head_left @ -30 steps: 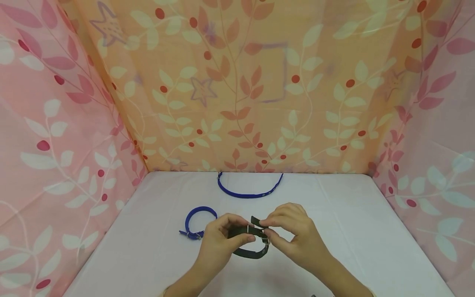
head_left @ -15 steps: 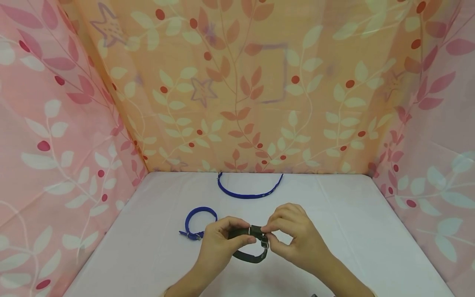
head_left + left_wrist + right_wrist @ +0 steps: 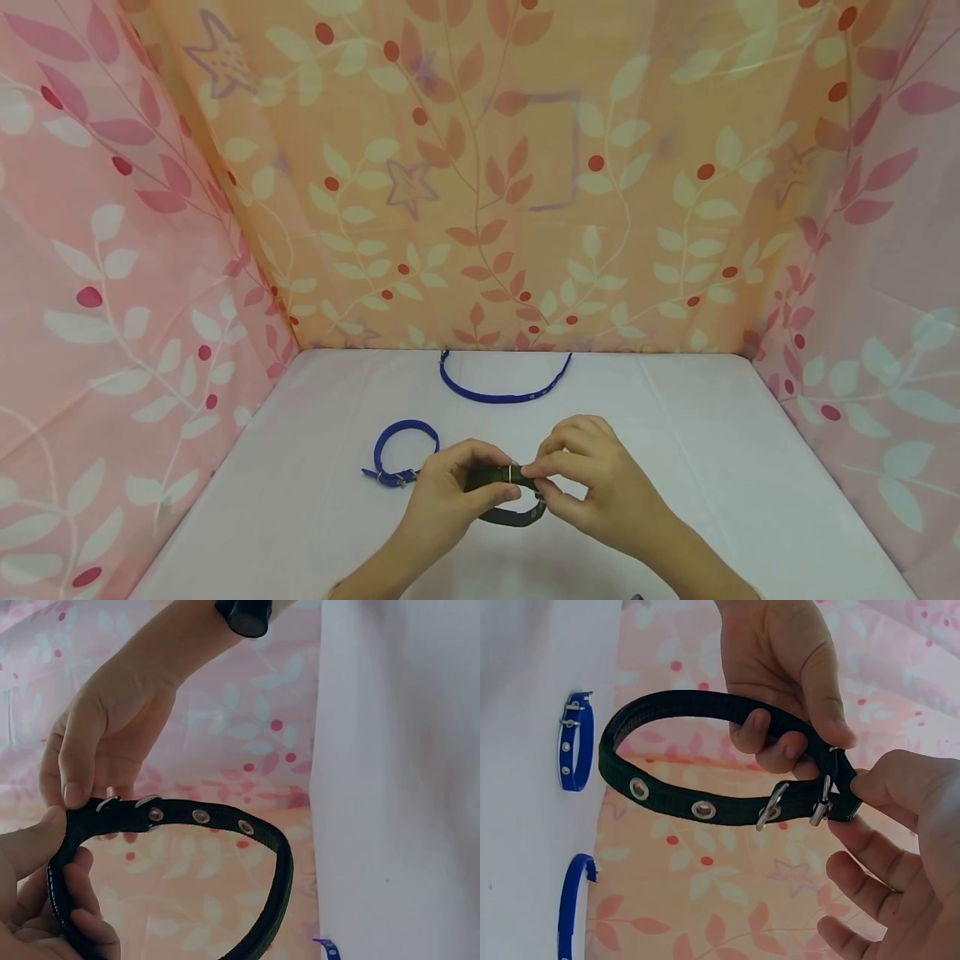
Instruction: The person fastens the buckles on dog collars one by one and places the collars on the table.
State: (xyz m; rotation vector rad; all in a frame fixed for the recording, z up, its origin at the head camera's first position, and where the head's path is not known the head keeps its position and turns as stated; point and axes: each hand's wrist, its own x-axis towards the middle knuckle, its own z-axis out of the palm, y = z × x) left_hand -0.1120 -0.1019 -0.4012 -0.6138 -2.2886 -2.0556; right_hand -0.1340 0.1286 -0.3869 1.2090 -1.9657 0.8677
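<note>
A dark green pet collar (image 3: 697, 810), with a metal buckle and several metal-ringed holes, is held up in a closed ring above the table. My left hand (image 3: 459, 487) grips its band between thumb and fingers, beside a narrow metal loop. Close by on the right, my right hand (image 3: 596, 471) pinches the collar's strap near that loop and the buckle (image 3: 821, 802). The strap's tip is hidden by fingers in the head view. A blue collar (image 3: 405, 425), buckled into a ring, lies left of my left hand.
Another blue collar (image 3: 495, 398), unbuckled and curved, lies at the back edge of the white table (image 3: 712, 467). Patterned cloth walls (image 3: 480, 208) stand at the back and both sides. A small dark object (image 3: 637, 597) shows at the front edge.
One second ago, the green collar's strap end stuck up free above the metal loop. It has come down flat along the band, and my right fingers have closed in toward the left.
</note>
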